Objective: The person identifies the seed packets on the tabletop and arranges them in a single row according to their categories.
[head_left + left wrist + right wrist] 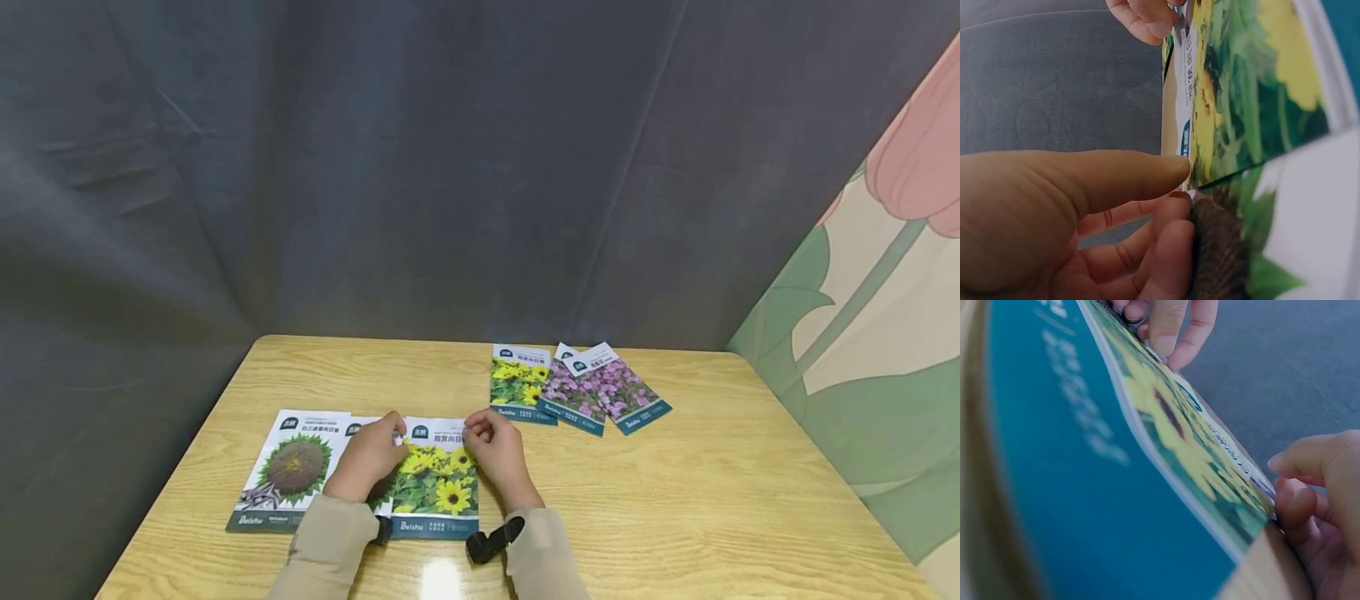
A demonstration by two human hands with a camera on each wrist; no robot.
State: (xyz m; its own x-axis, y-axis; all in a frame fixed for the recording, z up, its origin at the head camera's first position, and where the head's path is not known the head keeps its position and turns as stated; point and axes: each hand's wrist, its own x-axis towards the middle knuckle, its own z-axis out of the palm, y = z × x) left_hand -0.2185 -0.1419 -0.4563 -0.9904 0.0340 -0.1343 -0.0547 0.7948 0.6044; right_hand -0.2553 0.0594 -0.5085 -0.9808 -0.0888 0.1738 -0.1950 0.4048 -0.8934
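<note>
A seed packet with yellow flowers (442,492) lies near the front of the table, between both hands. My left hand (371,454) pinches its left edge near the top; in the left wrist view the thumb (1147,172) lies over that edge. My right hand (501,454) grips the right edge by the top corner, with curled fingers (1297,509) against it in the right wrist view. Under the left hand is a partly hidden packet (363,423), overlapped by the yellow-flower one. Left of it lies a packet showing a large seeded sunflower head (292,467).
Farther back stand out another yellow-flower packet (517,379) and two overlapping purple-flower packets (626,387), fanned at angles. The wooden table (720,492) ends at a dark curtain (465,183) behind and a flower-patterned wall (885,333) on the right.
</note>
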